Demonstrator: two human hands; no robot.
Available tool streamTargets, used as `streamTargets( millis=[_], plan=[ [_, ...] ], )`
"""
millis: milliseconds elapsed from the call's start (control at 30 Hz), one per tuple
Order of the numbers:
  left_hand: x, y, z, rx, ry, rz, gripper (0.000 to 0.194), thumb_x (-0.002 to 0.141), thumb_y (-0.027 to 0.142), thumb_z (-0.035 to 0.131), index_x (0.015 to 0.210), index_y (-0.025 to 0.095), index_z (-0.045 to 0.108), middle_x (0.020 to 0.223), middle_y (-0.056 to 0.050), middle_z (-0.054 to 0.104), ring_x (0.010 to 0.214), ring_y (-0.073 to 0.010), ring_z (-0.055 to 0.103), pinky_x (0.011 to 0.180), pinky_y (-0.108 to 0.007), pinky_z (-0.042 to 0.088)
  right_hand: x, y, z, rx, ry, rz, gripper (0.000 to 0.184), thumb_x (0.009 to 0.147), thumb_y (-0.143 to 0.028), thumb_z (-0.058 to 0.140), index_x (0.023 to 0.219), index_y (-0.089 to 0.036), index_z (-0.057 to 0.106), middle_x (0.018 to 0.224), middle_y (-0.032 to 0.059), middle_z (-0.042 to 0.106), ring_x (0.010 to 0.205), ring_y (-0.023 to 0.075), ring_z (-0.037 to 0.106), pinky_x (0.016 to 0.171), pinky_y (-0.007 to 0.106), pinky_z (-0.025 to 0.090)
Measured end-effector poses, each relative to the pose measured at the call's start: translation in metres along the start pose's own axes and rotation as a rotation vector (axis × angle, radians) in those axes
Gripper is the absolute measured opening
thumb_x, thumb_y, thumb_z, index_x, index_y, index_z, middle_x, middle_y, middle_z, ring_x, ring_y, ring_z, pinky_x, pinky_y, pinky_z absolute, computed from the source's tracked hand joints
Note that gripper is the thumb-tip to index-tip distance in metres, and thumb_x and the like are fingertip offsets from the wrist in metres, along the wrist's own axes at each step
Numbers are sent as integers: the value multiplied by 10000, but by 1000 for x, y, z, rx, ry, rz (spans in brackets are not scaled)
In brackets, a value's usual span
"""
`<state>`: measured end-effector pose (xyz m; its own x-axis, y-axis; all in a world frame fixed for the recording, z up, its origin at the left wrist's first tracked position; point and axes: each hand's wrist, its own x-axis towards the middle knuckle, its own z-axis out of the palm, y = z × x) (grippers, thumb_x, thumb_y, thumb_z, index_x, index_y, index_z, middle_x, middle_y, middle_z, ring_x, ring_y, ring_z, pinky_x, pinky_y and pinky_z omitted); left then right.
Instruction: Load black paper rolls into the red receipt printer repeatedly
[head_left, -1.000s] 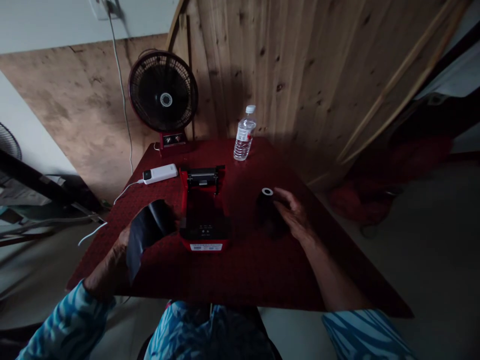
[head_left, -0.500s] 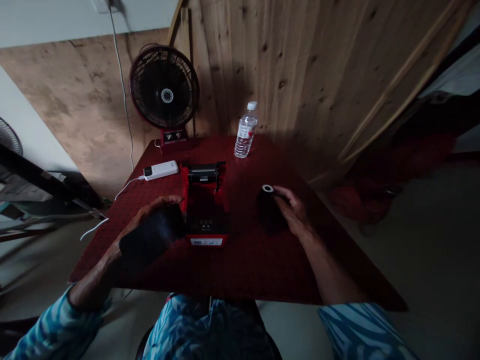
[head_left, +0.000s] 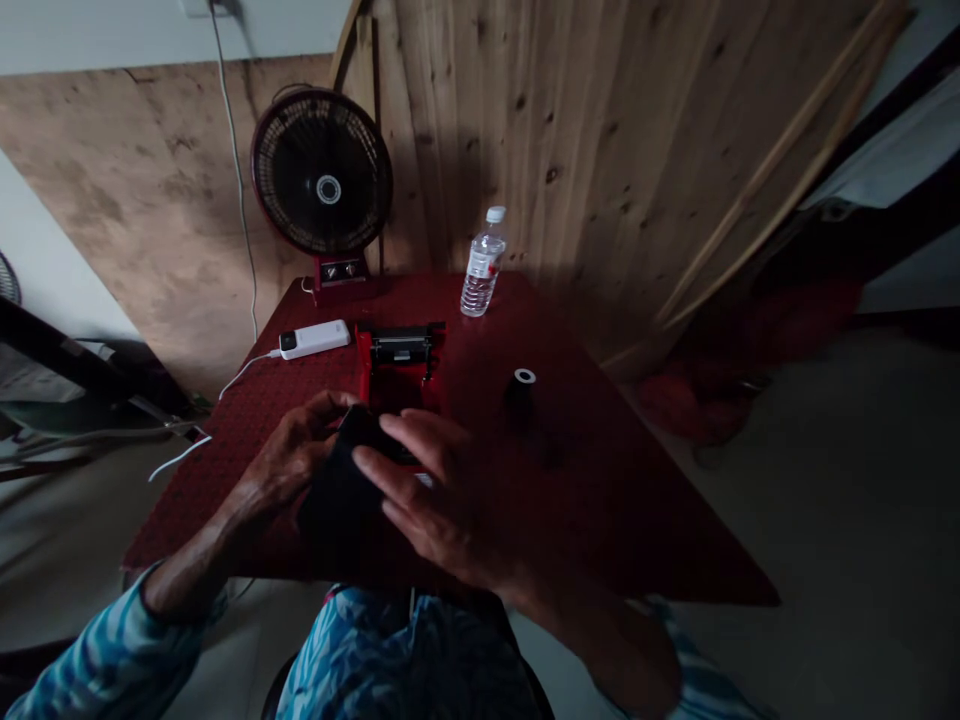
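Note:
My left hand (head_left: 289, 468) is closed on a black sheet (head_left: 337, 500) held just above the near part of the red table (head_left: 645, 520). My right hand (head_left: 435, 500) lies over the right side of that sheet, fingers stretched and touching it. Behind both hands sits a small red printer (head_left: 397, 365) with its lid open. A black roll with a white core (head_left: 520, 398) stands alone on the table to the right, untouched.
A white power bank (head_left: 315, 339) with a white cable lies left of the printer. A water bottle (head_left: 482, 263) and a red table fan (head_left: 322, 190) stand at the far edge against the wooden wall. Red cloth lies on the floor at right.
My right hand has left the black roll and come across to the black sheet. My left hand has brought the sheet in front of the printer.

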<state>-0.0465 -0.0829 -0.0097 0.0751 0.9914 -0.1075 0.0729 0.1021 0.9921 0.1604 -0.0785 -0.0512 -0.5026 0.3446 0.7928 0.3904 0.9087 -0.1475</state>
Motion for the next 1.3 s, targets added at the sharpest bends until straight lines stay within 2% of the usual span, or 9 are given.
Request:
streamTargets(
  millis=[100, 267, 333, 467, 567, 767, 1000, 1133, 1300],
  plan=[
    [-2, -7, 0, -24, -14, -19, 409, 639, 332, 872, 970, 175, 689, 867, -27, 745, 737, -191, 676, 631, -250, 509, 16, -1, 7, 96, 109, 6, 376, 927, -131, 566, 1265, -282, 628, 1275, 68, 672, 1255, 232, 596, 1057, 412, 514],
    [-2, -15, -4, -58, -36, 44, 310, 717, 333, 845, 945, 178, 704, 922, -31, 757, 882, -193, 680, 827, -282, 525, 40, 30, 10, 509, 265, 542, 113, 943, -302, 594, 990, -247, 680, 902, 21, 741, 862, 179, 705, 808, 314, 579],
    [-1, -16, -5, -74, -32, 23, 316, 714, 341, 851, 940, 185, 694, 892, -17, 756, 837, -175, 674, 794, -263, 524, 45, 38, 11, 626, 245, 689, 141, 916, -370, 604, 900, -245, 669, 785, 0, 714, 747, 172, 677, 702, 290, 561],
    [3, -14, -6, -52, -24, -9, 297, 733, 353, 830, 936, 202, 675, 837, 3, 749, 815, -174, 681, 767, -253, 520, 46, 45, 11, 670, 217, 800, 251, 891, -433, 602, 730, -241, 622, 581, -33, 557, 549, 142, 524, 527, 270, 459],
    [11, -8, -7, 8, -7, 1, 263, 738, 348, 806, 921, 206, 683, 801, 3, 744, 777, -180, 680, 743, -261, 518, 47, 50, 11, 679, 213, 847, 297, 875, -449, 621, 666, -242, 577, 532, -46, 479, 521, 134, 473, 501, 274, 428],
    [31, 3, -8, 124, -96, 57, 163, 725, 288, 775, 847, 189, 734, 823, -18, 757, 798, -198, 687, 748, -272, 533, 55, 68, 16, 783, 323, 802, 212, 804, -439, 670, 765, -230, 665, 664, -20, 624, 667, 150, 591, 640, 294, 529],
    [27, 1, -13, 120, -226, 37, 235, 724, 333, 816, 891, 184, 744, 881, -47, 769, 801, -209, 694, 773, -300, 540, 53, 71, 16, 801, 323, 695, 150, 824, -388, 685, 838, -240, 698, 800, -14, 729, 762, 143, 671, 756, 303, 569],
    [26, 5, -15, 216, -169, 30, 267, 705, 314, 826, 915, 185, 724, 827, -37, 743, 757, -204, 672, 700, -289, 518, 53, 72, 21, 772, 314, 709, 162, 829, -398, 684, 808, -237, 680, 749, -22, 705, 715, 136, 653, 694, 284, 562],
    [45, 4, -15, 597, -56, 242, 208, 726, 344, 764, 891, 221, 737, 933, -40, 770, 887, -246, 691, 842, -351, 524, 58, 82, 28, 710, 304, 693, 232, 832, -462, 652, 839, -233, 688, 762, -11, 701, 728, 146, 648, 673, 284, 551]
  ],
)
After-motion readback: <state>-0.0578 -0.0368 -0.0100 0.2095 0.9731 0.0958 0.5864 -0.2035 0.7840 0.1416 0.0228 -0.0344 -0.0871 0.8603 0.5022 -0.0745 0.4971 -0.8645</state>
